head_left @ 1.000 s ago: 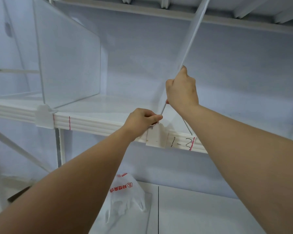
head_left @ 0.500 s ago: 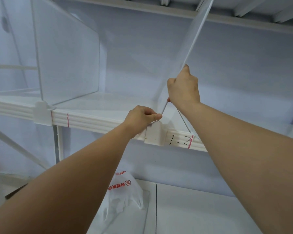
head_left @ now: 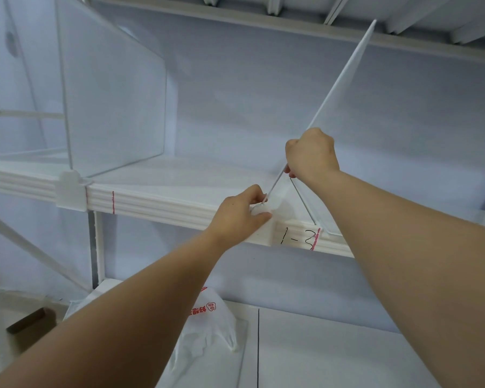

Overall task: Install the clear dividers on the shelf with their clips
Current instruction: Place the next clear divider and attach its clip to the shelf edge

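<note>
I count two clear dividers and two white clips. The first divider (head_left: 109, 88) stands straight up on the shelf (head_left: 165, 203) at the left. The first clip (head_left: 70, 191) sits below it on the shelf's front edge.

The second divider (head_left: 339, 79) leans to the right. Its low front corner comes down at the second clip (head_left: 265, 218), just left of the "1-3" label (head_left: 297, 233).

My right hand (head_left: 311, 155) grips the second divider's front edge tight, the same as a moment ago. My left hand (head_left: 240, 211) has slid further over the second clip than before, and its grip now wraps round it. The hand hides most of that clip, so I cannot tell if the divider sits in its slot.

One plastic bag (head_left: 210, 317) lies on the lower shelf (head_left: 347, 345).
</note>
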